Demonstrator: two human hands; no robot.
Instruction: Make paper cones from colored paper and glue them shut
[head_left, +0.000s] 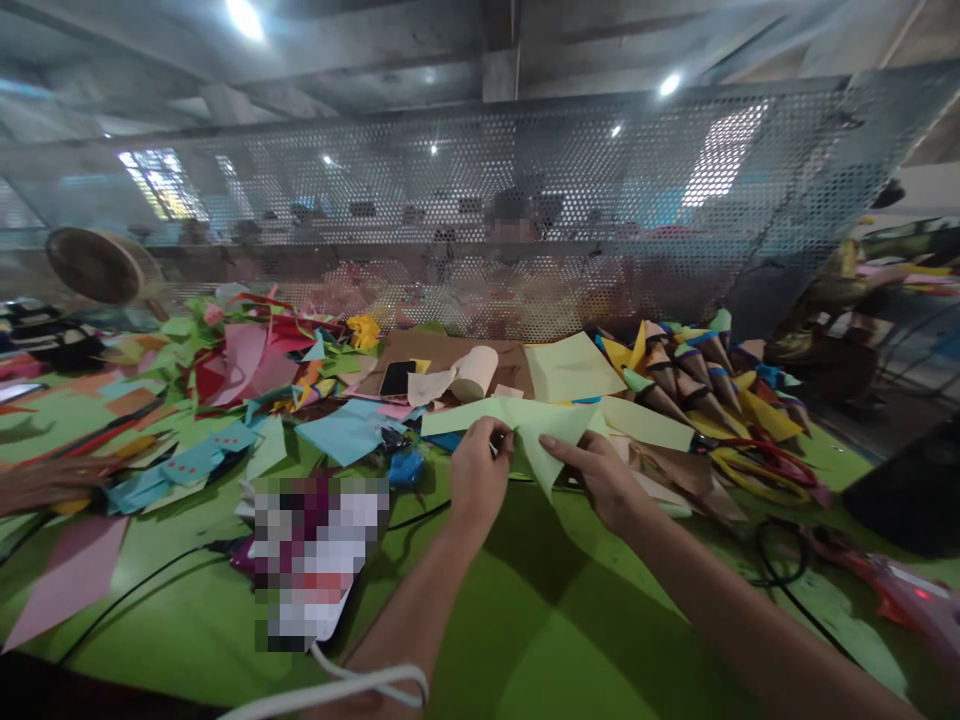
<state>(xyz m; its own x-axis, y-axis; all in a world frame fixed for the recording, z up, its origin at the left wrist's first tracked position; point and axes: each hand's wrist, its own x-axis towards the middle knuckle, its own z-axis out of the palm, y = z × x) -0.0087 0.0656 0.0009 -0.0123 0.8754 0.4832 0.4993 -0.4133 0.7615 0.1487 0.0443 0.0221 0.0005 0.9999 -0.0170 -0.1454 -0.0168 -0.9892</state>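
In the middle of the head view I hold a sheet of pale green paper above the table. My left hand pinches its left part between thumb and fingertips. With the thumb on top and the fingers behind, my right hand grips its right part; the sheet is bent, and one corner hangs down between my hands. Behind it lie a roll of cream paper and a black phone. Yellow-and-red-handled scissors rest to the right of my right hand.
Paper cones are heaped at the back right; coloured paper scraps at the back left. A glue gun lies at right. A pixelated device with cables is near my left forearm. Another person's hand reaches in at left. A perforated metal screen stands behind.
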